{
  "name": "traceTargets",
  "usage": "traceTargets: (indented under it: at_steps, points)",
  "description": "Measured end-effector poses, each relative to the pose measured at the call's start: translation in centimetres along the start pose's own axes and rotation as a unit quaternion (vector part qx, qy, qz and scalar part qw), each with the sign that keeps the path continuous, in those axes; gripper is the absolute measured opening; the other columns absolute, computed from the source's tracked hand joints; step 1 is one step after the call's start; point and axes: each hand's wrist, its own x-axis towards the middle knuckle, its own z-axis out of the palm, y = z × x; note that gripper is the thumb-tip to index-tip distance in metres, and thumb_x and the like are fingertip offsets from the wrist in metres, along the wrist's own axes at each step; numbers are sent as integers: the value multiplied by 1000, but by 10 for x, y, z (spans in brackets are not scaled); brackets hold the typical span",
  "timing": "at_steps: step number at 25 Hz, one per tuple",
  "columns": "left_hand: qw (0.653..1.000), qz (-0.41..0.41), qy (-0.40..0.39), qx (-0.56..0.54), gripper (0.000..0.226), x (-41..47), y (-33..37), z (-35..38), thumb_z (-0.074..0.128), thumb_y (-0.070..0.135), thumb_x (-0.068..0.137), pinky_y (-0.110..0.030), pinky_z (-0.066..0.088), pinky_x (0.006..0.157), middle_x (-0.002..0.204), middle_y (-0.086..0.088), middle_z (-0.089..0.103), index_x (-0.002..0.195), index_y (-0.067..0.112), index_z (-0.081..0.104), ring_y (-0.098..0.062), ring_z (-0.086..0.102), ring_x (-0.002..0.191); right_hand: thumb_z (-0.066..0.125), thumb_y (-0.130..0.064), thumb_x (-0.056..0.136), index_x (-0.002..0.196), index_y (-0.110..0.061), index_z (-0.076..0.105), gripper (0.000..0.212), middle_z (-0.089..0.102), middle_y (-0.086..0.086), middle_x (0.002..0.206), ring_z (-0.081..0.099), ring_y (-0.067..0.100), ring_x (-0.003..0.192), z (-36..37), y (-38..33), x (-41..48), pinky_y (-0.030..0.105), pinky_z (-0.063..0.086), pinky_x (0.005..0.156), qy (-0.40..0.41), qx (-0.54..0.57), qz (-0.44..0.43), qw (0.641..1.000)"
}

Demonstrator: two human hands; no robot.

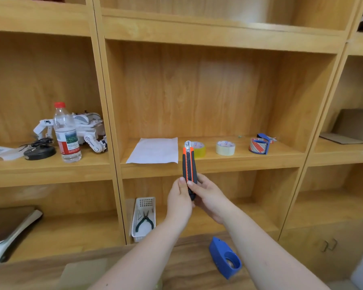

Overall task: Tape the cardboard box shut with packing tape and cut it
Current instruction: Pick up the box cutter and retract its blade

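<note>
Both hands hold an orange and black utility knife (188, 164) upright in front of the middle shelf. My left hand (179, 200) wraps its lower end with the thumb on the orange slider. My right hand (210, 197) grips the handle from the right. A blue tape dispenser (224, 258) lies on the wooden table below my right forearm. On the shelf behind the knife stand a yellow tape roll (199, 149), a clear tape roll (225, 147) and a red-patterned roll in a blue dispenser (259, 145). A cardboard flap (82, 273) shows at the bottom edge, mostly hidden.
A white paper sheet (155, 150) lies on the middle shelf. Left compartment: a water bottle (66, 135), a white toy robot (90, 130), a black round object (39, 152). A white basket with pliers (144, 218) stands on the lower shelf.
</note>
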Motion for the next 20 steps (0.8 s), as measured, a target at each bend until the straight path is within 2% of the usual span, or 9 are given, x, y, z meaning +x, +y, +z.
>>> traceTargets:
  at_steps: [3,6,7,9,11,13,15,18,20]
  points:
    - [998,-65,-24,-6,31,3,-45,18,26,33,103,-23,42,46,77,-7,59,97,21,54,-15,51,54,67,-27,85,96,-6,62,24,67,13,76,59,29,67,-18,55,1,48,52,65,152,-98,13,983]
    - [992,-114,-41,19,29,1,-107,38,26,32,103,-24,42,48,86,-9,60,118,18,46,-16,51,56,70,-24,80,94,-16,69,16,71,4,74,65,16,65,-36,110,-2,45,55,73,183,-165,54,968]
    - [989,-143,-39,24,30,-2,-130,45,27,33,102,-25,43,49,89,-10,62,123,19,43,-17,52,57,70,-21,80,98,-17,70,18,71,4,74,64,16,63,-42,129,-5,44,56,72,180,-160,83,967]
    - [976,-213,-37,38,29,-9,-168,60,28,34,101,-28,46,54,90,-13,65,123,21,43,-20,54,53,66,-12,83,101,-13,70,19,69,5,69,60,13,53,-53,160,-14,35,55,60,184,-140,133,964]
    - [962,-266,-27,63,27,-19,-201,73,31,34,100,-36,52,66,95,-15,69,120,23,46,-26,61,62,64,-4,84,99,-9,69,16,66,4,65,56,11,45,-63,190,-24,28,51,50,195,-117,175,958]
    - [952,-296,-20,80,26,-31,-226,81,37,31,99,-39,52,79,101,-11,70,115,19,55,-31,66,85,66,-3,83,96,-14,65,18,67,3,69,61,13,54,-73,220,-32,29,54,58,213,-105,212,948]
    - [939,-324,-10,116,23,-38,-255,89,45,24,98,-32,45,76,103,-8,69,105,11,63,-30,64,98,69,-5,81,92,-18,61,19,69,4,77,66,17,72,-82,257,-39,27,53,69,230,-112,242,936]
    - [925,-350,-2,145,18,-46,-292,97,53,19,95,-34,46,75,97,-15,73,91,11,68,-31,66,94,71,-10,80,84,-18,64,12,72,5,85,68,20,86,-88,305,-49,37,55,80,235,-133,278,922]
    - [923,-352,9,157,19,-44,-311,103,55,16,94,-29,43,70,92,-11,73,98,9,72,-26,66,89,69,-10,81,86,-18,67,10,73,2,87,69,17,90,-90,331,-51,36,55,83,237,-134,290,917]
